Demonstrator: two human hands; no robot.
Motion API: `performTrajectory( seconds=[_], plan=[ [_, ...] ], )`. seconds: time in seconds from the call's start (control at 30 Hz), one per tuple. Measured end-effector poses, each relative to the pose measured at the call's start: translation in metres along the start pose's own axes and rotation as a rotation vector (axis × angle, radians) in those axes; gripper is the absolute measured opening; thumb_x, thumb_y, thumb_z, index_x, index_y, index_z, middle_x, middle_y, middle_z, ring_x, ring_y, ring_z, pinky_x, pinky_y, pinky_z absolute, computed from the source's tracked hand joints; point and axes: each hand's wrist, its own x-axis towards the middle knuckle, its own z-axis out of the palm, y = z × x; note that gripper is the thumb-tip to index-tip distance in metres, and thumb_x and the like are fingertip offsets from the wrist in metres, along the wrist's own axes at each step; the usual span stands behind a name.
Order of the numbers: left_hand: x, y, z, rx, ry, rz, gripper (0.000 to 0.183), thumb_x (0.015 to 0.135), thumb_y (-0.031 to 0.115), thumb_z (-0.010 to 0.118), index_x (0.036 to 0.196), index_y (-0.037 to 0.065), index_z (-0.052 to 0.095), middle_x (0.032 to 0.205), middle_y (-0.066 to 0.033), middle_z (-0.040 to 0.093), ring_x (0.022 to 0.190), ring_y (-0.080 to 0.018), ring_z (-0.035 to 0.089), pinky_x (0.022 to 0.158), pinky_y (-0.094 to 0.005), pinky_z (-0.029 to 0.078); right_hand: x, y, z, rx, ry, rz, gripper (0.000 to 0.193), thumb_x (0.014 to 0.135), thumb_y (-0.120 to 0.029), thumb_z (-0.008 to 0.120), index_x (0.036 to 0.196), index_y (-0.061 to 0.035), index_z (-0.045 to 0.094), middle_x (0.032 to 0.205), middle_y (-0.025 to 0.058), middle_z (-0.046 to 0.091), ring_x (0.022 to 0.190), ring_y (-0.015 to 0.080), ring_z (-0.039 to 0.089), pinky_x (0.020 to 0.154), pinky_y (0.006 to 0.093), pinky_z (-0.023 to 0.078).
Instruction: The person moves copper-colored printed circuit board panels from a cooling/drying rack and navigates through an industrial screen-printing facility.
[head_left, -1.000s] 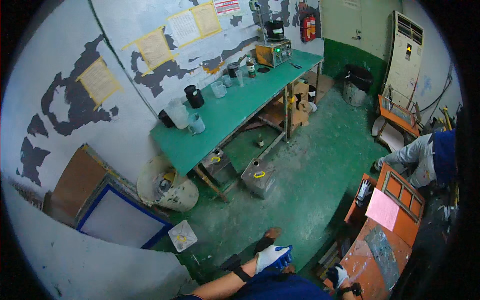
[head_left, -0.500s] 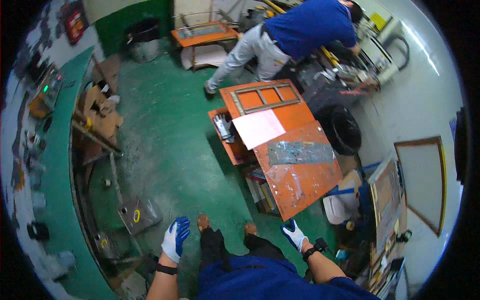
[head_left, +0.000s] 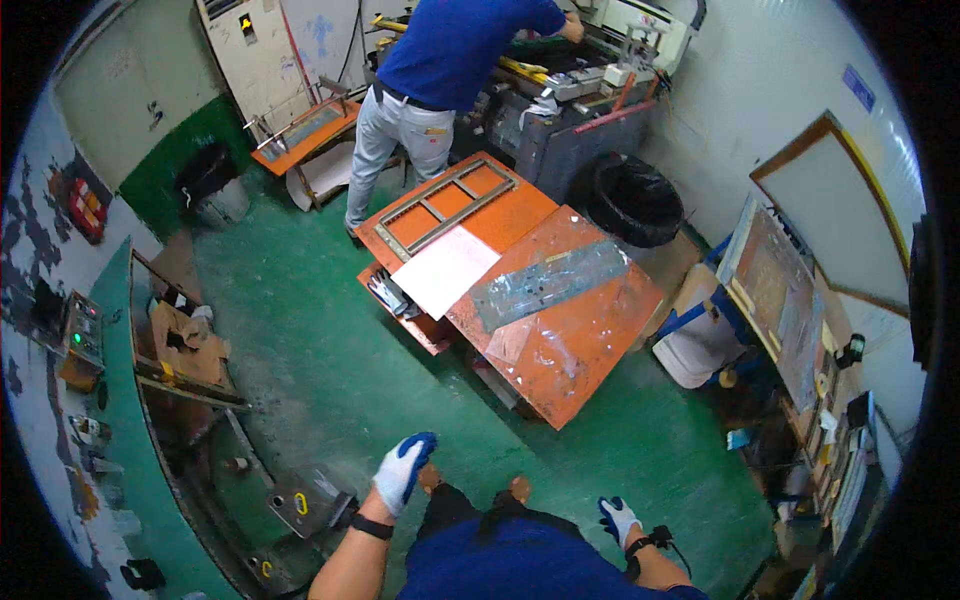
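Note:
My left hand (head_left: pixel 403 472), in a white glove with blue fingers, hangs in front of me at the left, fingers stretched and holding nothing. At the right, my right hand (head_left: pixel 619 519) is lower, in the same kind of glove, thumb and fingers apart and nothing in it. Both hands are away from any object, with straps on the wrists. Ahead stands an orange worktable (head_left: pixel 590 370). On its top lie a metal frame (head_left: pixel 445 210) with crossbars, a pale sheet of paper (head_left: pixel 447 272) and a grey translucent strip (head_left: pixel 550 285). Grey gloves (head_left: pixel 393 296) rest on its lower shelf.
Beyond the table a person in a blue shirt (head_left: pixel 450 50) leans over a machine (head_left: pixel 570 140). A black-lined bin (head_left: pixel 635 205) stands right of the table. A green bench (head_left: pixel 150 470) runs along the left. Framed panels (head_left: pixel 775 300) lean at the right.
My view has swung, so the table and the person sit farther left in it. My left hand has risen a little with its fingers closer together; my right hand has dropped lower, away from the table's corner.

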Motion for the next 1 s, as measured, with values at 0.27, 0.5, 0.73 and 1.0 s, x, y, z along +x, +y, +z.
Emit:
performTrajectory(
  seconds=[0.27, 0.5, 0.73, 1.0],
  plan=[
    [0.045, -0.055, 0.072, 0.573, -0.339, 0.074, 0.037, 0.096, 0.030, 0.051, 0.117, 0.001, 0.061, 0.112, -0.0122, 0.065, 0.106, -0.0234, 0.059, 0.095, -0.0312, 0.045, 0.070, 0.063, -0.060, 0.021, 0.112, 0.173, 0.028, 0.096, -0.041, 0.045, 0.107, -0.0167, 0.054, 0.088, 0.0061, 0.062, 0.067, 0.0240, 0.059, 0.055, 0.0380, 0.045],
    [0.119, -0.028, 0.104, 0.445, -0.399, -0.263, 0.035, 0.095, 0.027, 0.055, 0.117, 0.000, 0.061, 0.112, -0.0092, 0.065, 0.104, -0.0176, 0.059, 0.092, -0.0290, 0.046, 0.107, 0.083, -0.078, 0.463, -0.034, 0.059, 0.014, 0.095, -0.029, 0.042, 0.084, -0.0227, 0.047, 0.069, 0.0011, 0.048, 0.060, 0.0237, 0.054, 0.050, 0.0387, 0.042],
    [0.253, 0.024, 0.092, 0.511, -0.634, -0.162, 0.032, 0.093, 0.017, 0.052, 0.119, 0.000, 0.061, 0.114, -0.0093, 0.065, 0.104, -0.0167, 0.059, 0.093, -0.0281, 0.046, 0.073, 0.009, -0.002, 0.481, 0.010, 0.003, 0.032, 0.098, -0.028, 0.039, 0.124, -0.0141, 0.051, 0.113, 0.0205, 0.061, 0.080, 0.0328, 0.061, 0.067, 0.0431, 0.050],
    [0.353, 0.102, 0.108, 0.528, -0.742, -0.148, 0.035, 0.092, 0.011, 0.045, 0.125, 0.004, 0.058, 0.121, -0.0103, 0.063, 0.113, -0.0156, 0.057, 0.097, -0.0290, 0.044, 0.022, -0.030, 0.059, 0.528, 0.159, -0.082, 0.054, 0.091, -0.016, 0.058, 0.140, -0.0123, 0.039, 0.106, 0.0124, 0.064, 0.082, 0.0227, 0.062, 0.066, 0.0353, 0.050]
  ],
)
